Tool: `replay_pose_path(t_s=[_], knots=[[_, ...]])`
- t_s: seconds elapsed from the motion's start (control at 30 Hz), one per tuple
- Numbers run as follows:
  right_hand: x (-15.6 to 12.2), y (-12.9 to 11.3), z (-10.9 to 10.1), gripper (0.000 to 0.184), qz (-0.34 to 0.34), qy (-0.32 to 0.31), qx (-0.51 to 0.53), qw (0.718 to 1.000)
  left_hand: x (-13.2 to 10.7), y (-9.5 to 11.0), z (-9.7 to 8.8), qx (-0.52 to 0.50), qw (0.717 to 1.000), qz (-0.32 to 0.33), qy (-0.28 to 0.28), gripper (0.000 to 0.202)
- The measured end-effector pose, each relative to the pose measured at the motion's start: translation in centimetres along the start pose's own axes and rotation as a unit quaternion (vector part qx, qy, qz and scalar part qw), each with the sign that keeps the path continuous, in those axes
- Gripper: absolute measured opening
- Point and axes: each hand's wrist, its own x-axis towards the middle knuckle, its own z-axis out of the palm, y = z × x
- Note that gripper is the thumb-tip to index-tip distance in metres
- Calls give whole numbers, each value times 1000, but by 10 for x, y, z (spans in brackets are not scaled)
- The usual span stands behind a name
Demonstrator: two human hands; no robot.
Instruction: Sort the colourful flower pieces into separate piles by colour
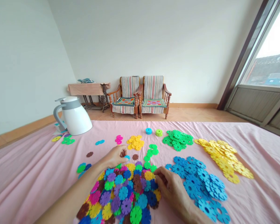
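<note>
A mixed pile of notched, flower-shaped plastic discs (121, 193) in many colours lies in front of me. My left hand (116, 156) is at its far edge, fingers curled and closed on a small light blue disc (127, 157) at the fingertips. At the pile's right edge rests my right hand (171, 188), its fingers bent together near a yellow disc (148, 176). Whatever is in those fingers, if anything, is hidden. Just beyond the hands are a brown disc (135, 157) and a line of green discs (149, 153).
On the pink cloth (32, 174), larger discs form blue (192, 183), green (177, 139) and yellow (224, 155) heaps. Smaller groups include yellow (135, 143) and pink (119, 139) discs. A white jug (77, 119) stands far left. Two wooden armchairs (153, 93) are against the wall.
</note>
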Motion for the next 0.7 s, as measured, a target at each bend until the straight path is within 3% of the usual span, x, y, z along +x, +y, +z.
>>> replay_pose_path(t_s=[0.2,0.37,0.43,0.6,0.7], knots=[[-1,-1,1,17,6,-1,0,1000,7,-56,-56,29,972,-129,192,20],[-1,0,2,17,1,4,-3,1000,-1,-78,-82,80,943,-184,267,26],[-1,1,2,17,1,5,-4,1000,-8,-75,-81,96,948,-165,256,24],[-1,2,2,17,-1,4,-3,1000,-24,-59,-60,85,987,-74,110,23],[-1,2,1,18,-4,2,-3,1000,-30,-55,-48,126,989,-40,67,28]])
